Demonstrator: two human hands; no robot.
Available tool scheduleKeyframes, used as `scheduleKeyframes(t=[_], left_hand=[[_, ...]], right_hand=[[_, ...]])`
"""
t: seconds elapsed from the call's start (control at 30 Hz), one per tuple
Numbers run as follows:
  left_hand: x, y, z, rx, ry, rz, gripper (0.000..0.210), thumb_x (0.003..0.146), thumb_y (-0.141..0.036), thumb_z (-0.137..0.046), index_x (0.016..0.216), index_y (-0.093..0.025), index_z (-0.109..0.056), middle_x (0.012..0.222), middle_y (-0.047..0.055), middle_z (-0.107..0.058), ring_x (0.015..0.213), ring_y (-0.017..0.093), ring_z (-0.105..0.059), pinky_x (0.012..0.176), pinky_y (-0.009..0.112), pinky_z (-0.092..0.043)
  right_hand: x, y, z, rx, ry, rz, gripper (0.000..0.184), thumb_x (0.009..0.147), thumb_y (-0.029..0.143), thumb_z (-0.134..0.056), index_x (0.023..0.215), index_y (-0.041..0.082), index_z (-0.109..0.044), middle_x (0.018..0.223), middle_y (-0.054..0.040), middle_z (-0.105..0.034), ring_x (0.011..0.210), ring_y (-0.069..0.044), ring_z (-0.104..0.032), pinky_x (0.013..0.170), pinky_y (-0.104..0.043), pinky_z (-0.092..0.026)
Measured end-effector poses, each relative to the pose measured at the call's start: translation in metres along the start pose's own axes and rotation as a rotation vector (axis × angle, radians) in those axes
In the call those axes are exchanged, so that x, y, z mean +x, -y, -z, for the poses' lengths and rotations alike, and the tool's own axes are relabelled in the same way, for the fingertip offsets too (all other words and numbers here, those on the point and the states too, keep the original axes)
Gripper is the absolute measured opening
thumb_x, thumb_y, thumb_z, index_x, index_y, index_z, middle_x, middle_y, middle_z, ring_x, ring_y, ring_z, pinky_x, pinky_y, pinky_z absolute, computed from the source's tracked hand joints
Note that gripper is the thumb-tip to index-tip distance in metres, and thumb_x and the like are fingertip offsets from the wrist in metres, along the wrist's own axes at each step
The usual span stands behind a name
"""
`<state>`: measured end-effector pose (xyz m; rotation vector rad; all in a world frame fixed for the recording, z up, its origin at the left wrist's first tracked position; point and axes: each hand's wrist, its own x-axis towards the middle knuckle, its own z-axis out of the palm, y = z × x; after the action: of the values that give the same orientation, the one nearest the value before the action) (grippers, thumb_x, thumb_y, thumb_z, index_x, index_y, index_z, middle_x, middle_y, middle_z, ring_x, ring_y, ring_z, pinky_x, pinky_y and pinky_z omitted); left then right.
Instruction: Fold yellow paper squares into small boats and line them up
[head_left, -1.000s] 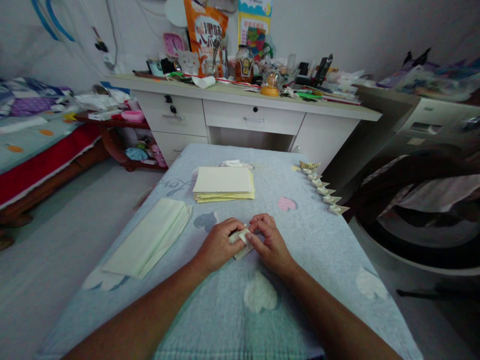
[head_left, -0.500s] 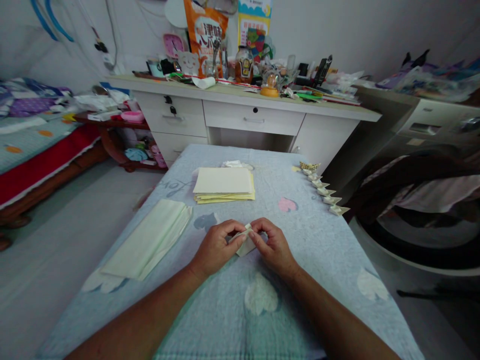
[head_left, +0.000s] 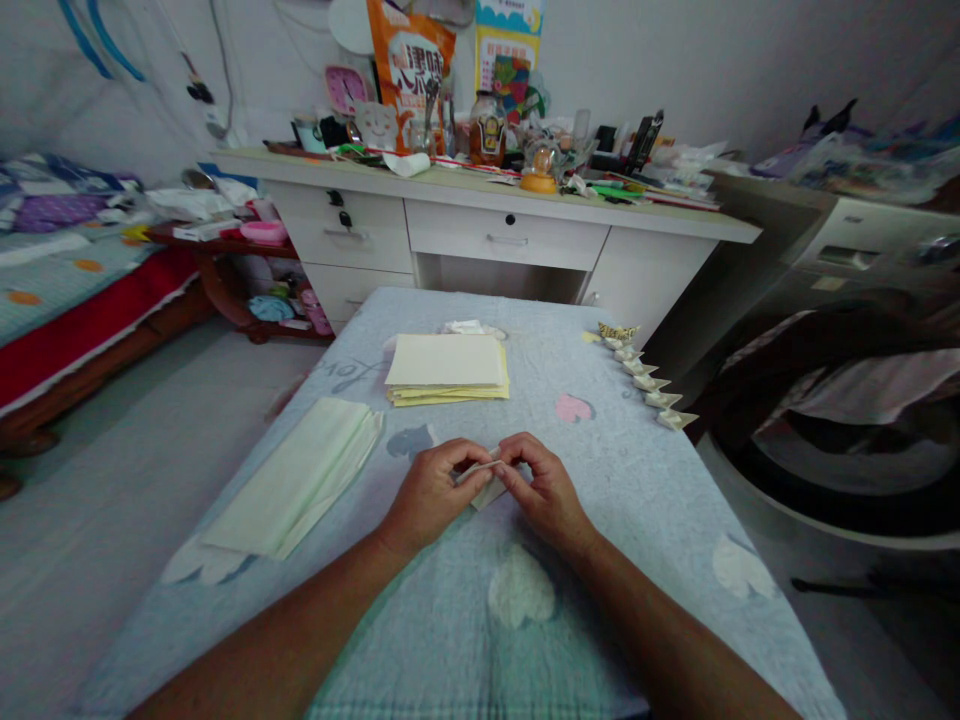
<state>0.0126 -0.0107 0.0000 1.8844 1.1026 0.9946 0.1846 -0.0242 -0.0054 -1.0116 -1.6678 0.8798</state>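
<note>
Between both hands is a small folded piece of pale paper (head_left: 489, 490), held just above the cloth-covered table. My left hand (head_left: 439, 485) pinches its left side with thumb and fingers. On the other side my right hand (head_left: 541, 487) pinches its upper right part, the thumbs almost meeting. Fingers cover much of the paper's top edge. Past the hands lies a stack of cream and yellow paper sheets (head_left: 446, 362). A row of small folded paper boats (head_left: 649, 384) runs along the table's right edge, with a patterned boat (head_left: 619, 332) at the far end.
Long folded pale green sheets (head_left: 296, 475) lie on the left of the table (head_left: 600, 600). A crumpled white scrap (head_left: 466, 328) sits behind the stack. Beyond stands a cluttered white desk (head_left: 510, 235); a washing machine (head_left: 847, 260) is on the right, a bed (head_left: 90, 290) on the left.
The small white tip of paper that stood up between the fingertips is now lower and mostly covered. Both hands stay in nearly the same place, still pinching the paper.
</note>
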Motion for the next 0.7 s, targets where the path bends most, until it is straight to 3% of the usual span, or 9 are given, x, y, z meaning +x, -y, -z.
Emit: scheduleKeyframes(t=[0.37,0.7], left_hand=[[0.003,-0.001,0.02,-0.007,0.107,-0.065,0.009,0.076,-0.01,-0.056,0.081,-0.017,-0.055,0.085,0.001,-0.058,0.077,0.012,-0.055,0.069,0.023,-0.044],[0.001,-0.002,0.017,0.06,0.157,-0.096,0.016,0.077,-0.009,-0.053,0.09,-0.018,-0.058,0.085,0.001,-0.059,0.078,0.013,-0.055,0.072,0.024,-0.044]], right_hand=[[0.001,-0.004,0.008,0.086,-0.089,0.011,0.008,0.087,0.023,-0.058,0.079,0.021,-0.057,0.087,-0.0021,-0.056,0.083,-0.016,-0.054,0.076,-0.028,-0.043],[0.0,-0.003,0.01,0.079,-0.084,-0.023,0.009,0.087,0.029,-0.058,0.084,0.021,-0.058,0.091,-0.0039,-0.058,0.086,-0.016,-0.055,0.079,-0.03,-0.044]])
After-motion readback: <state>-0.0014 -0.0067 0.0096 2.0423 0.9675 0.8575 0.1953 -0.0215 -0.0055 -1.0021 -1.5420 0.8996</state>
